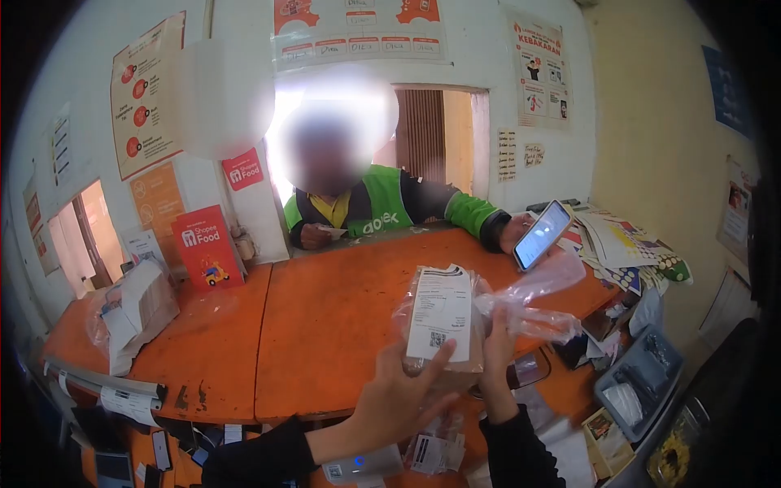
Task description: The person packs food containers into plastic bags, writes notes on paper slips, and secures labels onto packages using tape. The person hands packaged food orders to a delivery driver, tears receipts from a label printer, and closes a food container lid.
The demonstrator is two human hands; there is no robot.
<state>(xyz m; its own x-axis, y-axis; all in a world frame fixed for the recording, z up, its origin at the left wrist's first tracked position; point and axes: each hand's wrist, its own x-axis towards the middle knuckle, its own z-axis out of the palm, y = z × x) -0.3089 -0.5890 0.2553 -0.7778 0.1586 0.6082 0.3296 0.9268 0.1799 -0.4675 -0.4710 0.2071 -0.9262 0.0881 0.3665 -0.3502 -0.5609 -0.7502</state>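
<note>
Together, both hands (411, 374) (498, 346) cradle the wrapped package (455, 358).

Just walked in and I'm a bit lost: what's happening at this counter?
The wearer's right hand grips a clear plastic bag around a package; the left hand has its fingers against it, by the printed receipt. Across the orange counter, a person in a green and black jacket holds out a smartphone, screen lit.

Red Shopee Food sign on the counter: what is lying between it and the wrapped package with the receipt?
Between the red sign and the wrapped package, the head view shows only bare orange counter, crossed by a dark seam.
</note>
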